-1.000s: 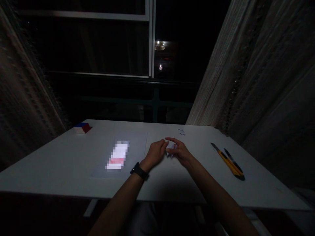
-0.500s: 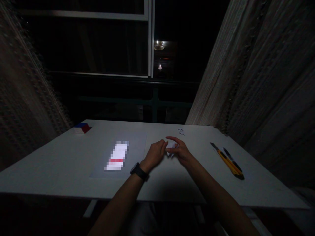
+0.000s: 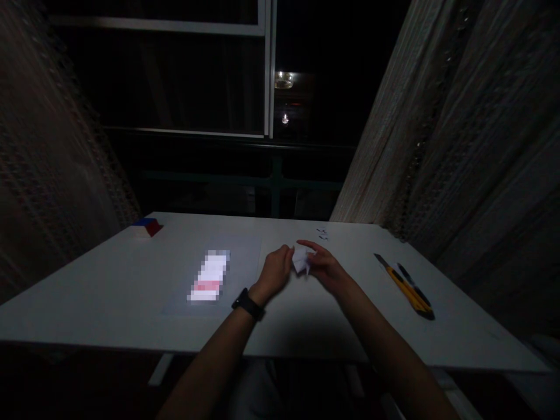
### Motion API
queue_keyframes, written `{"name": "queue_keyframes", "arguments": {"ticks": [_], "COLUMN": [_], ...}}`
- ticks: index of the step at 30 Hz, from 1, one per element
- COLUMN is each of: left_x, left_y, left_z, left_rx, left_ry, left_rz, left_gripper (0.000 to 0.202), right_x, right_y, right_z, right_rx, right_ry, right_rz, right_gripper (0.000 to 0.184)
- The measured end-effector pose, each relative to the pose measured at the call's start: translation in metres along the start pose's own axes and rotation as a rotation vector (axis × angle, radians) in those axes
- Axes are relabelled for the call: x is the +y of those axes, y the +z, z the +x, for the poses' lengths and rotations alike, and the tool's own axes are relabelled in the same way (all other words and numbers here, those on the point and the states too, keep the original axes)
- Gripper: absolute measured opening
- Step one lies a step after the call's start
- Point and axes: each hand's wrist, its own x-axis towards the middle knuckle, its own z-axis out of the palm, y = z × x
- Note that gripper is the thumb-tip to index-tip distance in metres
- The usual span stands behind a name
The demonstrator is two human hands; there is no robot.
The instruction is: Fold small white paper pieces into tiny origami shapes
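A small piece of folded white paper (image 3: pixel 300 260) is held up over the white table between my two hands. My left hand (image 3: pixel 275 270), with a dark watch (image 3: pixel 247 304) on its wrist, is closed and pinches the paper's left edge between thumb and finger. From the other side, my right hand (image 3: pixel 327 268) curves around the paper, its thumb and fingers on the right edge. Its index finger reaches above the paper. Dim light hides the exact fold lines and some fingertips.
A lit phone (image 3: pixel 210 275) lies on a pale sheet (image 3: pixel 245 256) to the left. A coloured cube (image 3: pixel 147 227) stands at the far left. Small paper scraps (image 3: pixel 322 233) lie behind my hands. A yellow utility knife (image 3: pixel 406 289) and a dark pen (image 3: pixel 413 283) rest at the right.
The folded paper has turned a little in my hands and shows more of its flat face. My right hand's fingers have shifted on it. The phone screen's red band looks taller and paler.
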Motion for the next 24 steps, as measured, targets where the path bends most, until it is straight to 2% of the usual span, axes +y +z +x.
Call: {"name": "queue_keyframes", "arguments": {"ticks": [4, 10, 17, 24], "left_x": [-0.001, -0.001, 0.001, 0.003], "left_y": [0.001, 0.001, 0.001, -0.001], "left_z": [0.002, -0.001, -0.003, -0.003], "left_rx": [0.028, 0.003, -0.057, -0.065], "left_ry": [-0.072, 0.026, 0.109, 0.120], "left_rz": [-0.008, 0.009, 0.023, 0.019], "left_gripper": [0.031, 0.028, 0.028, 0.030], "right_x": [-0.002, 0.011, 0.016, 0.011], "right_y": [-0.005, 0.000, -0.005, -0.001], "right_z": [0.001, 0.008, 0.009, 0.007], "right_rx": [-0.008, 0.088, 0.140, 0.153], "right_ry": [0.047, -0.039, -0.042, -0.069], "right_rz": [-0.027, -0.229, -0.253, -0.232], "right_gripper": [0.055, 0.048, 0.051, 0.056]}}
